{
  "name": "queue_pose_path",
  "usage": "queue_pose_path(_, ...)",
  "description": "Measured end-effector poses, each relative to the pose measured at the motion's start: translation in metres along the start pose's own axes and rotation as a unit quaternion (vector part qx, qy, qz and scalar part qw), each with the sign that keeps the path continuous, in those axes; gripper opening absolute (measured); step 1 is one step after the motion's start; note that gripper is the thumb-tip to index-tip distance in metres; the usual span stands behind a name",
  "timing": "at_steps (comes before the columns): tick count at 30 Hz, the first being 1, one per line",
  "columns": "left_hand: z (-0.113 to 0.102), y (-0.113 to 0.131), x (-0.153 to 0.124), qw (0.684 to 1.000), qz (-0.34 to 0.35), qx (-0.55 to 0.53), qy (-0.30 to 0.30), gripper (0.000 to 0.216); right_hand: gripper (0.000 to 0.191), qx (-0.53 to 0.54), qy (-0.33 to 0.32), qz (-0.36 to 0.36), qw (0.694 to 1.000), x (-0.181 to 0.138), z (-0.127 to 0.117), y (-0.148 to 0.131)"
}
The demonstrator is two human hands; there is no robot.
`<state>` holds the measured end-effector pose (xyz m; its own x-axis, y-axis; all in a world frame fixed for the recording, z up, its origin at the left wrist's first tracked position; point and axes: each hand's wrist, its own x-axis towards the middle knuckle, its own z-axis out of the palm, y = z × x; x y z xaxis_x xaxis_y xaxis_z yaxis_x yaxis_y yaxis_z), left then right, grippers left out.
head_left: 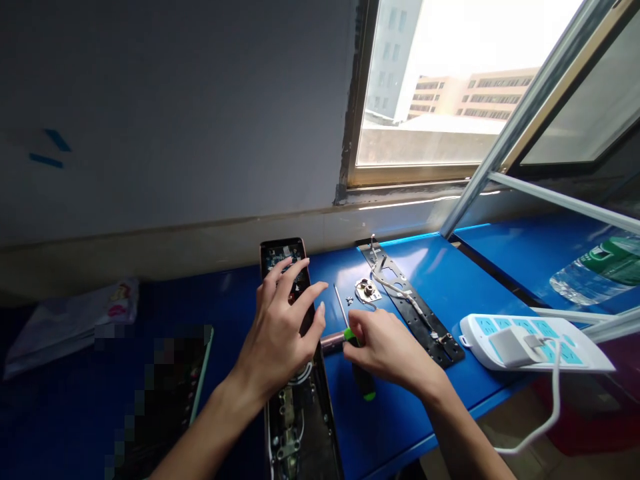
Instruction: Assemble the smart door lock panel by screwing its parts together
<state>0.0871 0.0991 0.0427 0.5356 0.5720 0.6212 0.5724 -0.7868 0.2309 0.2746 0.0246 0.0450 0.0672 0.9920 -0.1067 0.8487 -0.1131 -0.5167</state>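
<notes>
A smartphone (270, 255) with a lit screen stands at the far end of a long, opened black housing (320, 433) with metal parts and wires inside. My left hand (285, 313) is over the phone, its fingers spread and hiding much of the screen; whether they touch it I cannot tell. My right hand (383, 343) is closed at a black and green screwdriver (364, 383), whose shaft points away from me. Beside it lies a pinkish metal cylinder (333, 343), partly hidden. Small screws (349, 301) and a small plate with a round part (368, 291) lie beyond my right hand.
A long black panel with white wires (415, 307) lies to the right. Farther right are a white power strip (595, 357) with a plugged-in charger and a plastic bottle (607, 267) behind metal bars. At left are a plastic bag (65, 327) and a dark green-edged object (203, 367).
</notes>
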Motion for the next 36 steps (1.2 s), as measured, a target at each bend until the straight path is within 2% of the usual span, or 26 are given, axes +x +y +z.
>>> queue_pose_path(8,-0.002,-0.007,-0.004,1.000,-0.019,0.012,0.000,0.037,0.008,0.091,0.133,-0.027,0.987,0.026,-0.045,0.006)
queue_pose_path(14,-0.001,-0.015,-0.010,0.998,-0.044,0.032,0.042,0.042,0.014,0.119,0.220,-0.068,0.966,0.044,-0.081,-0.006)
queue_pose_path(18,-0.005,-0.021,-0.014,0.997,-0.059,0.018,0.043,0.051,0.021,0.132,0.296,-0.119,0.938,0.056,-0.107,-0.023)
queue_pose_path(22,-0.007,-0.027,-0.018,0.998,-0.055,0.022,0.031,0.059,0.028,0.156,0.376,-0.192,0.893,0.061,-0.116,-0.034)
queue_pose_path(25,-0.011,-0.026,-0.019,0.998,-0.050,0.022,0.018,0.061,0.029,0.177,0.345,-0.191,0.902,0.065,-0.113,-0.036)
queue_pose_path(28,-0.020,-0.012,-0.015,0.999,-0.020,0.010,0.043,0.042,0.027,0.200,0.293,-0.140,0.924,0.072,-0.105,-0.031)
queue_pose_path(30,-0.027,0.002,-0.009,0.997,0.027,-0.047,0.058,0.029,0.029,0.237,0.269,-0.089,0.929,0.076,-0.097,-0.022)
queue_pose_path(31,-0.029,0.010,-0.005,0.993,0.068,-0.086,0.045,0.027,0.031,0.255,0.259,-0.067,0.929,0.078,-0.092,-0.015)
queue_pose_path(33,-0.030,0.024,0.006,0.984,0.140,-0.113,-0.016,0.020,0.038,0.302,0.235,-0.028,0.924,0.080,-0.080,0.001)
queue_pose_path(36,-0.014,0.037,0.029,0.962,0.194,-0.023,-0.189,0.015,0.053,0.388,0.213,0.010,0.897,0.078,-0.058,0.029)
